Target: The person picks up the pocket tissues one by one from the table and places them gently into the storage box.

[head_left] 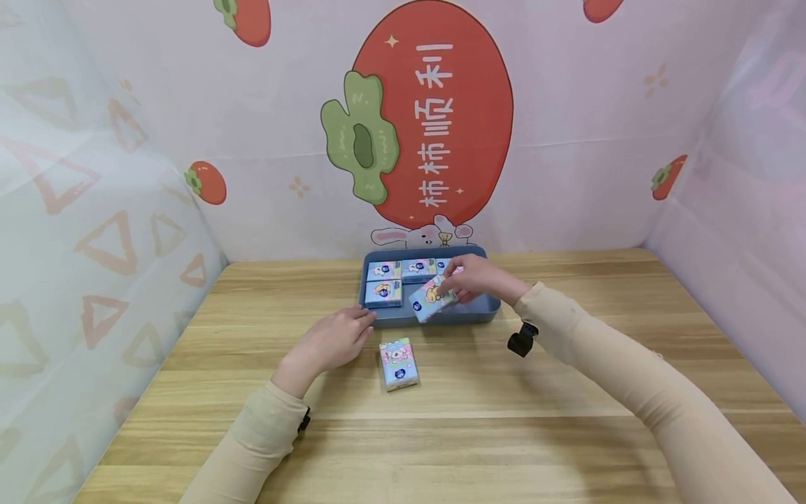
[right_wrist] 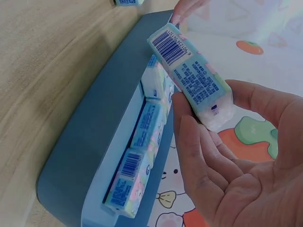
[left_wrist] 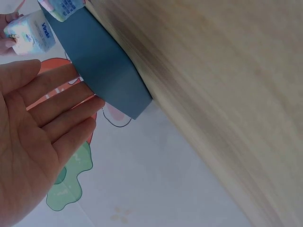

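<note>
My right hand [head_left: 474, 277] pinches a small blue tissue pack [head_left: 428, 299] between thumb and fingers, tilted over the blue tray [head_left: 393, 323]. Its barcode side shows in the right wrist view, the held tissue pack [right_wrist: 191, 71] well above the tray wall. My left hand [head_left: 336, 337] has its fingers nearly straight, fingertips right at the tray's front left corner; in the left wrist view that palm [left_wrist: 42, 118] holds nothing. Several tissue packs [head_left: 383, 292] lie in the tray at its left and back, one partly hidden by my right hand.
Another tissue pack [head_left: 398, 364] lies on the wooden table [head_left: 478, 434] in front of the tray. Behind the tray rises a printed cloth backdrop [head_left: 567, 140], with more cloth at both sides.
</note>
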Action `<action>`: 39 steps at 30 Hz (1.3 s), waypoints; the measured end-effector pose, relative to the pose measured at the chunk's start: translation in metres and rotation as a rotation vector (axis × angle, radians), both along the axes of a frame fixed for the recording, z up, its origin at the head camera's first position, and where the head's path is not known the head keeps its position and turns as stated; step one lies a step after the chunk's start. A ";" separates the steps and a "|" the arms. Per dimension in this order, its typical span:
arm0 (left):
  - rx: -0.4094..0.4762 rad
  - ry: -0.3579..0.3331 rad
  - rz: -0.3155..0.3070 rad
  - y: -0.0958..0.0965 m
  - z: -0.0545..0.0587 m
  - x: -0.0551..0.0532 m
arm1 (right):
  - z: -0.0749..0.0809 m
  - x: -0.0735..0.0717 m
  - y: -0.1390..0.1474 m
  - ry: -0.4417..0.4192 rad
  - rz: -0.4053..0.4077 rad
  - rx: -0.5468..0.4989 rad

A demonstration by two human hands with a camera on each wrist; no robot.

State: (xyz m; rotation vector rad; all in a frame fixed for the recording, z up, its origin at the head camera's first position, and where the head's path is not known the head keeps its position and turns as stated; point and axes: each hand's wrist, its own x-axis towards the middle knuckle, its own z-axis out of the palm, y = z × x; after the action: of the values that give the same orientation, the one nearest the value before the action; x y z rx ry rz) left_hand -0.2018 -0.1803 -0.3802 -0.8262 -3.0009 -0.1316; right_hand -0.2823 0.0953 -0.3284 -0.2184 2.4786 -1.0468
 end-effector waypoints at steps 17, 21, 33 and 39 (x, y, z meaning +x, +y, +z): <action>0.010 0.015 -0.015 0.001 0.002 0.000 | 0.000 -0.018 0.002 -0.055 -0.021 -0.081; 0.005 0.008 -0.013 0.001 0.002 0.000 | -0.001 -0.020 0.000 -0.068 -0.027 -0.080; -0.007 0.008 -0.004 0.000 0.000 0.000 | -0.006 -0.032 -0.008 -0.071 -0.058 -0.049; 0.002 0.006 -0.006 0.000 0.000 0.000 | -0.009 -0.036 -0.010 -0.073 -0.061 -0.035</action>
State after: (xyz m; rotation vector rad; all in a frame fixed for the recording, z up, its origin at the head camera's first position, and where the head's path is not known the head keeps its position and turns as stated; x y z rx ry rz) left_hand -0.2022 -0.1801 -0.3800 -0.8343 -2.9929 -0.1320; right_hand -0.3179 0.0857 -0.3372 -0.1134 2.4174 -1.1036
